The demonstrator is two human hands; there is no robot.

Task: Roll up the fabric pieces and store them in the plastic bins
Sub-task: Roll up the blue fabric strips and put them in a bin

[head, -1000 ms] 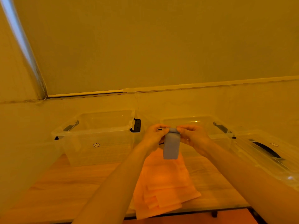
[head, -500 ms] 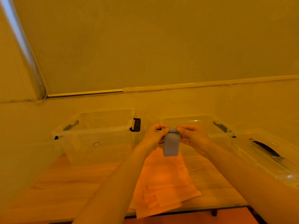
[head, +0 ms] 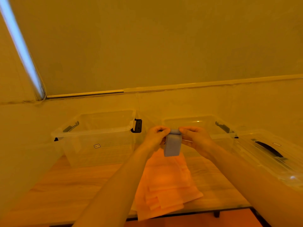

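Two hands hold one small blue cloth [head: 172, 145] in the air, above the table [head: 68, 182] and in front of the two clear bins. The left hand [head: 155, 136] and the right hand [head: 195, 139] each pinch one end of the rolled top part, with the fingers curled around it, and a short flap hangs down below the roll. The pile of orange cloths [head: 165, 182] lies flat on the table, near to the person, directly under the hands.

The step in hand, as I judge it, is the rolling of this blue piece, and it looks almost finished (only the hanging flap is left). To do it well, both hands should turn the roll at the same speed, so that one end does not become thicker than the other. The thumbs should press the roll lightly while the fingers bring the flap up. If the hold is too loose, the soft cloth may open again; if one hand pulls sideways, the roll may become a cone.

The left bin [head: 98, 136] stands far left and the right bin [head: 213, 128] far right, just behind the hands; a lid [head: 268, 153] lies at the right edge. Both bins are open at the top, and I cannot tell if anything is inside. The right bin is the nearer one for putting the roll, with the loose end facing down.
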